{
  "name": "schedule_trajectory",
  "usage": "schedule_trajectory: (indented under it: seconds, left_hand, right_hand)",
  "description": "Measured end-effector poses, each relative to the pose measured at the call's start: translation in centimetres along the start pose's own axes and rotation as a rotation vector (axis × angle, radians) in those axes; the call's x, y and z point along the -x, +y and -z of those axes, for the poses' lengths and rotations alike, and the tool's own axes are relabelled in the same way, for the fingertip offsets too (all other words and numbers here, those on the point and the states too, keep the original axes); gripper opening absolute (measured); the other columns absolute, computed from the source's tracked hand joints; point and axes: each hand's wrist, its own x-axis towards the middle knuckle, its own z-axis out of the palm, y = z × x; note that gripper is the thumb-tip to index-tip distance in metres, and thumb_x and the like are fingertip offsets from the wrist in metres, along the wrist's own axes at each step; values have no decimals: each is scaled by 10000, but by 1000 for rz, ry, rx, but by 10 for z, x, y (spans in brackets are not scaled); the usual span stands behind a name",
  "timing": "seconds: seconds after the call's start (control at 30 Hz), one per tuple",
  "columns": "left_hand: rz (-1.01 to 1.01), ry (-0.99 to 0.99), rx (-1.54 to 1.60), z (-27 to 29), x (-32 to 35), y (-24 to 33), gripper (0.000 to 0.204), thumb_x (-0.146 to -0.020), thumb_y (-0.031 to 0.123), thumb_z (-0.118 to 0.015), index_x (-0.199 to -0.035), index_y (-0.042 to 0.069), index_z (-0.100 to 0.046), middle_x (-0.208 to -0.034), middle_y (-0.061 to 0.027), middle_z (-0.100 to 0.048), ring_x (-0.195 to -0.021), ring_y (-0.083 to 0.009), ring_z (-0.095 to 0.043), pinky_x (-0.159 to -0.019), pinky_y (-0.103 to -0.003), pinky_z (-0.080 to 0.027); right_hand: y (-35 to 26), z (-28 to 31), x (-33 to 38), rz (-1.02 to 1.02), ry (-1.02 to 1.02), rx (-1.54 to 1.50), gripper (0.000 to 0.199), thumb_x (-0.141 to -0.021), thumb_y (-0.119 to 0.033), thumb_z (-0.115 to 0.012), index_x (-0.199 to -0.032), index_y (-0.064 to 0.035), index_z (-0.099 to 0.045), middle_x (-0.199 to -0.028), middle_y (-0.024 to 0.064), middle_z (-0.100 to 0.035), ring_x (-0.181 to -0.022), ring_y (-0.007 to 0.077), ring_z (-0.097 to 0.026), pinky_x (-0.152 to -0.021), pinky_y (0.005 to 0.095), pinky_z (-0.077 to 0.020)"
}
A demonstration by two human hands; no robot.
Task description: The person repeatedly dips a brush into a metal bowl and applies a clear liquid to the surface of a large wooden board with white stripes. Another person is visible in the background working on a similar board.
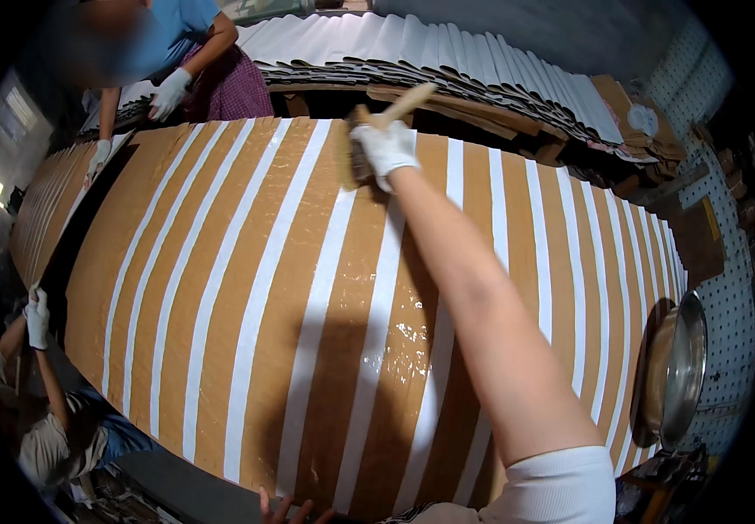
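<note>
The brush (357, 162) stands near the far edge of the striped brown sheets (264, 253), its bristles down on them and its pale handle (412, 100) tilted up and to the right. Our right hand (384, 148), in a white glove, is closed around it, with the bare forearm (491, 306) stretched across the sheets. Of our left hand (294, 511) we see only bare fingers, a little apart, at the near edge; we cannot tell whether they grip anything. Shiny patches (408, 332) lie on the brown and white bands. To our right sits a round metal basin (683, 375). Beyond the far edge we see wavy white sheets (447, 48) in a stack. On our left, a person in a blue top (172, 31) and another person in beige (50, 445), both gloved, have hands at a second striped piece (45, 205).
</note>
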Motion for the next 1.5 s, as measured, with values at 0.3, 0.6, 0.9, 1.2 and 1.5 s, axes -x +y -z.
schedule_trajectory:
  seconds: [0.3,0.6,0.9,1.2,1.5]
  left_hand:
    - [-235,-304,-153,-20,18,-1,487,-914,254,-575,-1398,219,-535,-1409,-134,-431,-1271,-388,-445,-951,-683,-447]
    - [29,-97,-144,14,-5,4,633,-762,455,-644,-1376,389,-506,-1345,-51,-446,-1216,-343,-422,-1027,-755,-295]
    - [72,122,-34,14,7,11,700,-729,239,-673,-1397,362,-503,-1366,-61,-451,-1297,-387,-379,-1128,-686,-221]
    - [-76,-93,125,33,12,-4,739,-872,292,-565,-1547,200,-277,-1580,-119,-292,-1461,-348,-251,-1186,-579,-93]
    - [204,640,280,19,70,-122,463,-786,130,-647,-1248,154,-615,-1239,-64,-534,-1187,-261,-459,-1068,-456,-401]
  right_hand:
    - [86,287,87,-151,613,-207,238,-782,-158,-732,-967,-49,-629,-814,62,-639,-632,167,-609,-560,322,-505]
    - [95,413,152,-335,738,437,459,-733,-304,-746,-1021,49,-694,-1014,166,-709,-877,265,-679,-787,413,-534]
    - [85,385,197,-358,543,-486,364,-899,-296,-677,-1146,-34,-622,-978,87,-683,-808,210,-679,-677,382,-564]
    - [65,385,225,-290,419,-585,368,-980,-305,-544,-1276,-86,-551,-1221,77,-650,-1034,243,-669,-861,381,-585]
    - [-78,174,203,-277,276,-414,381,-937,-341,-651,-1243,-118,-609,-1187,27,-642,-1101,194,-600,-986,323,-467]
